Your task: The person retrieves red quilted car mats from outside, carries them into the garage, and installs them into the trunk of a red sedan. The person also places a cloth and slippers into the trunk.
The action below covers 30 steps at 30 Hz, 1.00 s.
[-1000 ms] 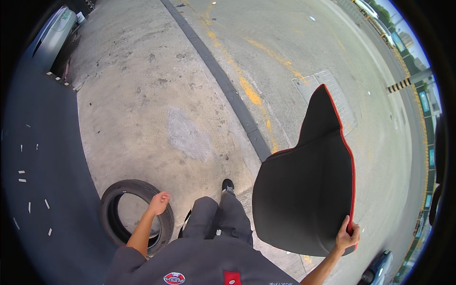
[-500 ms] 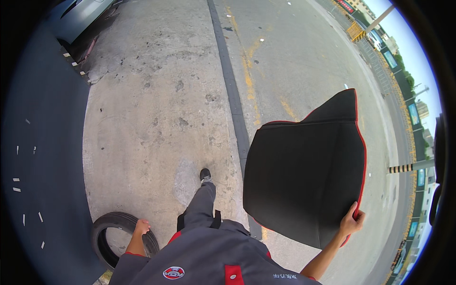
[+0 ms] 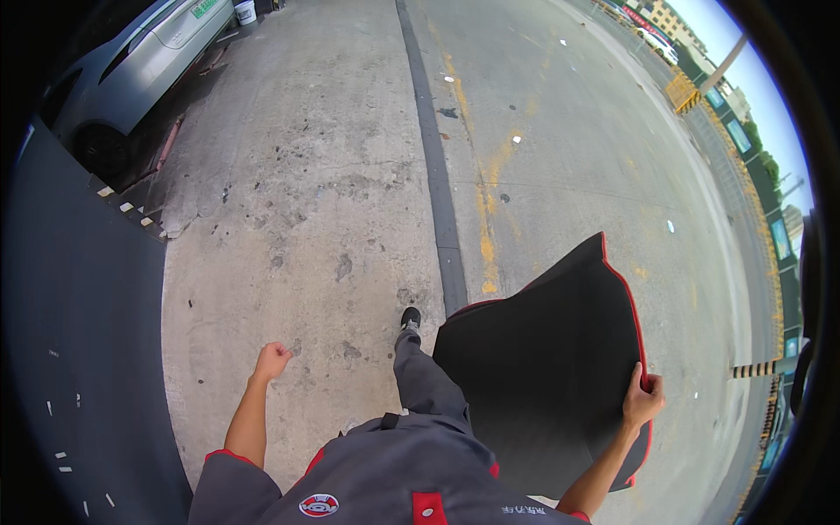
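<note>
Black and bendy, with a red edge [image 3: 638, 315], a big mat [image 3: 542, 376] is hanging at the person's right side in the head view. The right hand [image 3: 644, 401] is holding it by its outer side. The fingers [image 3: 654, 385] of that hand are pinching the red edge. The mat is leaning and pointing its sharp top corner up and away from the person. The right arm and the grey shirt [image 3: 376, 477] are hiding a bit of its bottom, so nobody can tell if it is touching the ground [image 3: 289, 271].

The left hand [image 3: 273, 360] is hanging over the pale ground, well apart from the mat. Its fingers are curling in like a loose fist, and it is holding nothing that shows.

One black shoe [image 3: 410, 318] is poking out in front, under a grey trouser leg [image 3: 429, 376]. A dark strip [image 3: 446, 254] is running along the ground, and a worn yellow line [image 3: 486, 227] is going beside it. Far off on the left, a silver car [image 3: 166, 61] is sitting near a white bucket [image 3: 246, 12]. On the right, a striped pole [image 3: 757, 370] is standing well past the mat.
</note>
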Each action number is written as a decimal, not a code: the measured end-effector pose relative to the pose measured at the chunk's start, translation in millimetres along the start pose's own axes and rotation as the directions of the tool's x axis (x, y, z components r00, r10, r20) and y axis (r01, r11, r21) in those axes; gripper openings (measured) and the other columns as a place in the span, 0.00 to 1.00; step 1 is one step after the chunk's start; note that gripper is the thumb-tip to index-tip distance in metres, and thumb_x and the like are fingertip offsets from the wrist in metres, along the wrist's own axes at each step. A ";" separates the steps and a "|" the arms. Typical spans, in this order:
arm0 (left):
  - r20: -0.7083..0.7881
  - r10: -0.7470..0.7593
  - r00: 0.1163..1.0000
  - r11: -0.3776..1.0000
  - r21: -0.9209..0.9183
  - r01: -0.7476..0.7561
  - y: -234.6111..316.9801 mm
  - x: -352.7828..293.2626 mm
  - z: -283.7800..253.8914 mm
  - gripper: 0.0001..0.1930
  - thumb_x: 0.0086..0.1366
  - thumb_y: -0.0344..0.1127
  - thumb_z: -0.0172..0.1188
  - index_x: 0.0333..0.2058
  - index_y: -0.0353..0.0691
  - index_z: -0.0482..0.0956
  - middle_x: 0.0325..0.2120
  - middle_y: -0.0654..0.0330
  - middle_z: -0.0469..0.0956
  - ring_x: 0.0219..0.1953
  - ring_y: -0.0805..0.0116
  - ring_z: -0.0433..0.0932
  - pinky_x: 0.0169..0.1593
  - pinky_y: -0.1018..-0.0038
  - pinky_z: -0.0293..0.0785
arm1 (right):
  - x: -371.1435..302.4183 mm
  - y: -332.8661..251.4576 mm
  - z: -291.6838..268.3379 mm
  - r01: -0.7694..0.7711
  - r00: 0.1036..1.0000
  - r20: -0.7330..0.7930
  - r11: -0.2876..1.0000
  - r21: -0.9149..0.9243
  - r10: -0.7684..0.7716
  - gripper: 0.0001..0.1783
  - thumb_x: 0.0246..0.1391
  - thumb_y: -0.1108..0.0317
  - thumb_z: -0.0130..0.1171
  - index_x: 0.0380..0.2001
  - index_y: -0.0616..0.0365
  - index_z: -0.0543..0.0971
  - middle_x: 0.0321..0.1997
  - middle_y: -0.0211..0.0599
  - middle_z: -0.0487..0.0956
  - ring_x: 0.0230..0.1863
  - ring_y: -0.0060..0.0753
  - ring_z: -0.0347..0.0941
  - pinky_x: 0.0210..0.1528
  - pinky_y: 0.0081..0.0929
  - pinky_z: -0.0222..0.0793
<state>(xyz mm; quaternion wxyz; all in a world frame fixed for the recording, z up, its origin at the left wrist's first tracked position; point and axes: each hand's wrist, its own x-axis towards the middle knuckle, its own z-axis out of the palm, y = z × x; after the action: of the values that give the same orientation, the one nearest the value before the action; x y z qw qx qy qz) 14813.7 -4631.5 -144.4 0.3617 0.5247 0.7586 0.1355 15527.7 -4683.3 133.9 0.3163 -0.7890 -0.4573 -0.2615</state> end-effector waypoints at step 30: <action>-0.167 0.091 0.982 0.989 -0.104 -0.109 534.1 1220.8 -355.3 0.06 0.46 0.31 0.62 0.23 0.36 0.80 0.19 0.59 0.79 0.23 0.70 0.77 0.29 0.74 0.72 | 698.3 -594.6 901.9 0.055 0.995 -0.089 0.997 0.058 -0.050 0.18 0.46 0.62 0.68 0.16 0.60 0.71 0.11 0.26 0.64 0.14 0.17 0.55 0.16 0.21 0.53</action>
<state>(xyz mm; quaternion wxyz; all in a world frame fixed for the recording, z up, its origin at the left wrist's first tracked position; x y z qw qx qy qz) 14711.7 -3257.8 -79.1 0.3206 0.5282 0.7492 0.2383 15422.2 -3402.2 180.5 0.3527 -0.7544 -0.4713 -0.2903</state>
